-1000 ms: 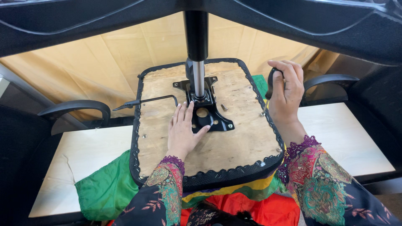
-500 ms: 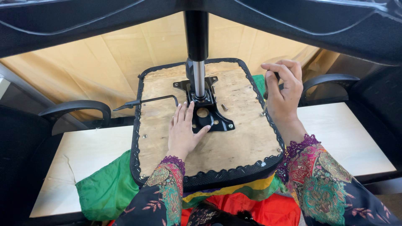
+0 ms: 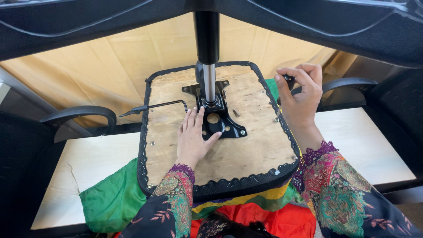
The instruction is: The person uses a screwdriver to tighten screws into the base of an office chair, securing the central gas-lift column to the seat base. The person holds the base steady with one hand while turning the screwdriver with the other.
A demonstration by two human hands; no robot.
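Observation:
An upturned chair seat (image 3: pixel 251 145) shows its bare plywood underside, rimmed in black fabric. A black metal plate (image 3: pixel 229 128) with a gas column (image 3: pixel 208 57) is fixed at its centre. My left hand (image 3: pixel 194 139) lies flat and open on the plywood, its fingers touching the plate's left edge. My right hand (image 3: pixel 302 94) is at the seat's right edge, closed around the black handle of a screwdriver (image 3: pixel 289 80). The tool's thin shaft points down to the seat rim.
A black lever (image 3: pixel 154 106) sticks out left from the plate, and a loose screw (image 3: pixel 236 113) lies by it. Black armrests (image 3: pixel 79 113) (image 3: pixel 348 83) flank the seat. It rests on green, yellow and red cloth (image 3: pixel 110 198) over a pale table (image 3: pixel 75 167). Dark chair parts hang overhead.
My right hand has shifted its fingers around the screwdriver handle at the seat's right edge. My left hand has stayed flat on the plywood.

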